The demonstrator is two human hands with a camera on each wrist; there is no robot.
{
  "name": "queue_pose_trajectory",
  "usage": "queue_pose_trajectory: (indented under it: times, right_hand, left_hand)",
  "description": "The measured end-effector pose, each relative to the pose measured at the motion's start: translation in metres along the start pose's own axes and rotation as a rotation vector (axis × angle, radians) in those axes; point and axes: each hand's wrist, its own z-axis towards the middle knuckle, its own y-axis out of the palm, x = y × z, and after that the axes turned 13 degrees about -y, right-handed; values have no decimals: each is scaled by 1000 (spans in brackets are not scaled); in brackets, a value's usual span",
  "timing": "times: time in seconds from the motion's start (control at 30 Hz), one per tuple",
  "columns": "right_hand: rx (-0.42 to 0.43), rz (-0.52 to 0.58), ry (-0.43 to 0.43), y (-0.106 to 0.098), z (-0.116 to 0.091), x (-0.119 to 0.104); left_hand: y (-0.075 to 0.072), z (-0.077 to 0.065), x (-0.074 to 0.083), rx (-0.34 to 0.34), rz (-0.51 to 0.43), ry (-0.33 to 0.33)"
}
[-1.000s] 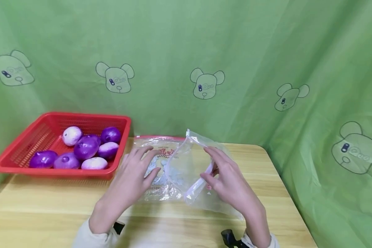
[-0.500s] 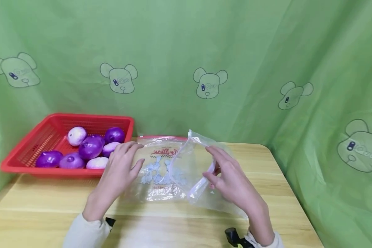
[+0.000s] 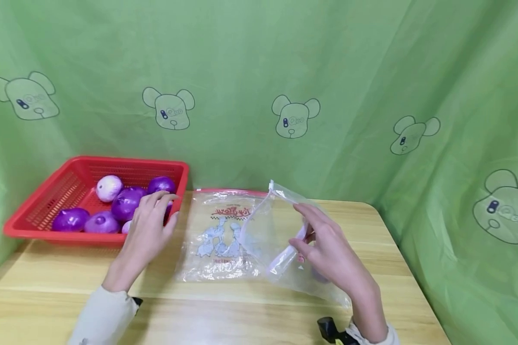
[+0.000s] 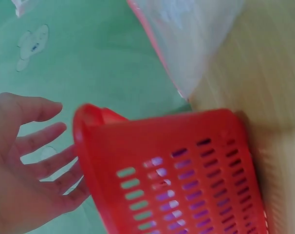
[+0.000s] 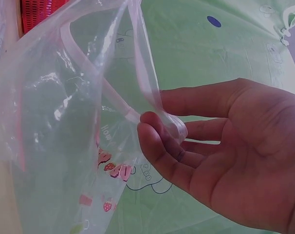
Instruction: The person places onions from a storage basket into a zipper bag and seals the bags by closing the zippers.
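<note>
My right hand (image 3: 328,249) pinches the rim of a clear zip bag (image 3: 280,230), whose mouth gapes toward the left. In the right wrist view, thumb and fingers close on the bag's pale edge strip, and small strawberry prints (image 5: 108,207) show on the film. My left hand (image 3: 148,225) hovers over the near right corner of the red basket (image 3: 34,203), fingers relaxed and apart. Purple onions (image 3: 127,203) and a whiter onion (image 3: 109,188) lie inside the basket; the hand partly covers several of them. The left wrist view shows that hand (image 4: 35,165) beside the basket's rim, holding nothing.
A second clear zip bag (image 3: 224,235) with a red zip strip and blue printed figures lies flat on the wooden table (image 3: 224,316), between the basket and my right hand. A green curtain (image 3: 233,143) hangs behind the table and along its right side.
My left hand has moved left, from above the flat printed bag to the basket's right corner. The right hand keeps its pinch on the gaping bag.
</note>
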Motion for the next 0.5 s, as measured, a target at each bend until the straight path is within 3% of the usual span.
queue_pose_trajectory:
  times: [0.2,0.5]
  right_hand:
    - [8,2,-14,0,-1,2]
    - [10,12,-31,0,0,3]
  left_hand:
    - [-4,7,-18,26,13,-18]
    - [-13,14,-47,43,55,-98]
